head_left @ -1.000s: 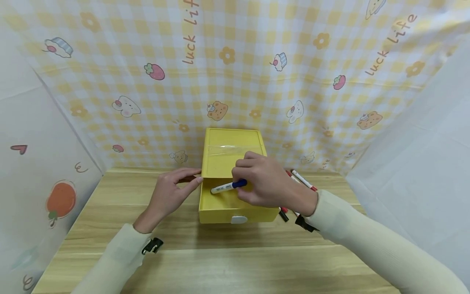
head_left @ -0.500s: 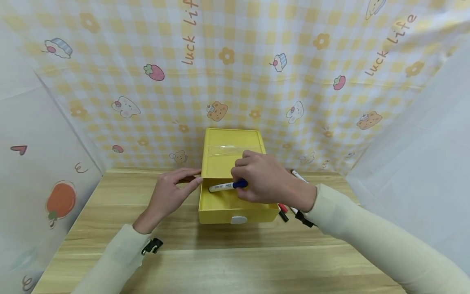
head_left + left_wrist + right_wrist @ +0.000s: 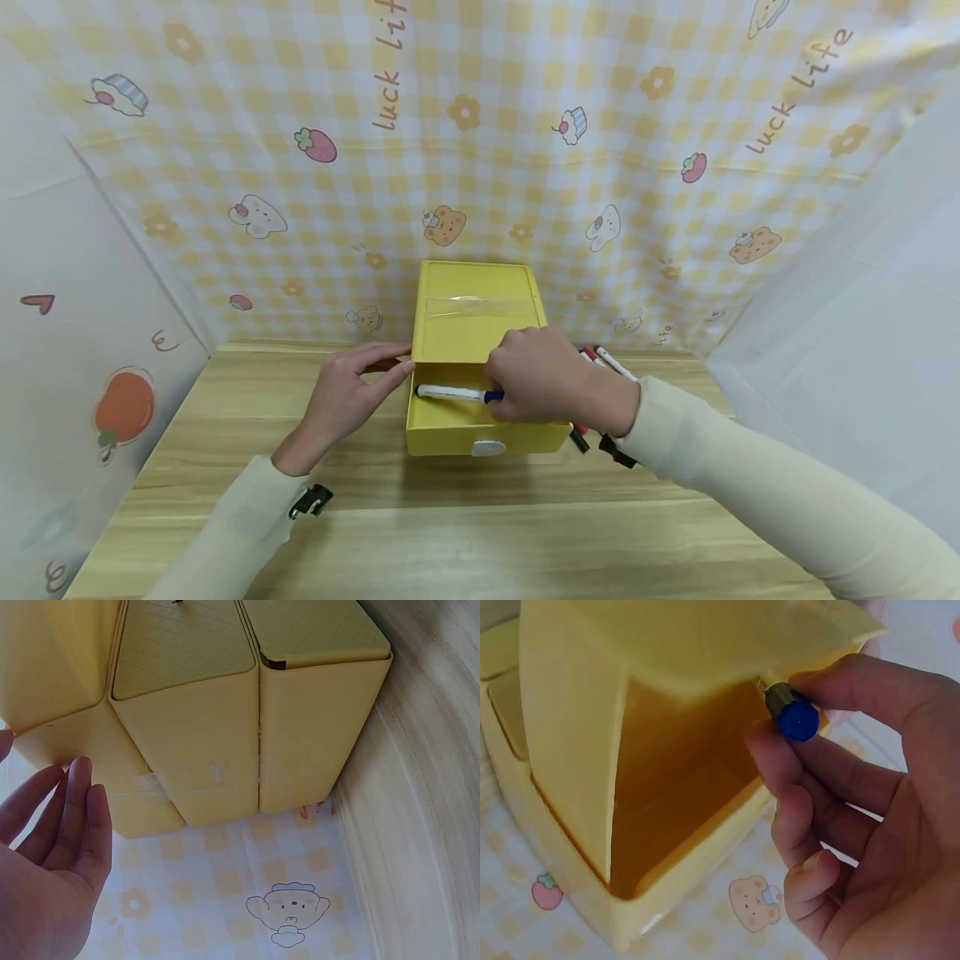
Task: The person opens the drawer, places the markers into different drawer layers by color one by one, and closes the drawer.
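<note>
A yellow drawer cabinet (image 3: 476,333) stands at the back of the table, its top drawer (image 3: 442,442) pulled out. My right hand (image 3: 543,375) is over the drawer and pinches a white marker (image 3: 453,393) by its blue-capped end. The marker lies nearly level across the drawer opening, its other end towards the left wall. Seen from the right wrist, thumb and fingertips hold the blue cap (image 3: 799,720), and most of the barrel is hidden. My left hand (image 3: 352,387) touches the cabinet's left side near the top front corner, fingers fairly straight. In the left wrist view, the left fingers (image 3: 79,802) are beside that side wall.
Several markers (image 3: 615,362) lie on the table (image 3: 480,542) right of the cabinet, partly hidden by my right arm. Behind hangs a checked cloth (image 3: 465,167). Clear tape (image 3: 465,306) crosses the cabinet top.
My right hand has moved slightly right and down with the marker. The marker has turned from slanting to nearly level across the drawer. My left hand stays put.
</note>
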Available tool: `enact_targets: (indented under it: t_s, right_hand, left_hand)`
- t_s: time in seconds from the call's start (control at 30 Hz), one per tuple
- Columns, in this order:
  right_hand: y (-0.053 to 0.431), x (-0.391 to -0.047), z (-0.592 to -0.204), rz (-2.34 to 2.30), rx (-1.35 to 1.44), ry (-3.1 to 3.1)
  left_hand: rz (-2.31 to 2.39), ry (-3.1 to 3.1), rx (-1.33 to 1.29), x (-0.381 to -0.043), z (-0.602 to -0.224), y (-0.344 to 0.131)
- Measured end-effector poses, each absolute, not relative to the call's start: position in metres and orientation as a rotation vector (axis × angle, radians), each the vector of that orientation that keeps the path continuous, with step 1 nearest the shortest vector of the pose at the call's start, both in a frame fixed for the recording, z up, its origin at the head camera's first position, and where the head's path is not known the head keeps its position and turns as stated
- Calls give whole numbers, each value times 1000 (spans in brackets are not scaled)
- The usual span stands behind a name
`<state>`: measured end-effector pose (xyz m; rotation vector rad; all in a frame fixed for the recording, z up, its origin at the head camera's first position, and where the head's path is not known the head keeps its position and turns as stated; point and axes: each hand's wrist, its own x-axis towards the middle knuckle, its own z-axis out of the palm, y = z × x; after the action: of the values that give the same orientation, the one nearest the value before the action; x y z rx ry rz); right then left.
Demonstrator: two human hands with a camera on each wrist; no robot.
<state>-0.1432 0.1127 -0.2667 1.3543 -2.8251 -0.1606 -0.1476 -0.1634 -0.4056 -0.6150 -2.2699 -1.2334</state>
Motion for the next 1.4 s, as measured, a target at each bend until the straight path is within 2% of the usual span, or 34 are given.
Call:
enact_targets:
  t_s: [0.4,1.4]
  right_hand:
    - [112,-143,-271,-93,1324,-2980]
    - [124,-147,-279,164,1493,-2918]
  left_hand:
    - [-1245,-2269,-618,-148,-406,-164]
    - [-1262,-2277,-623,-147,-405,-164]
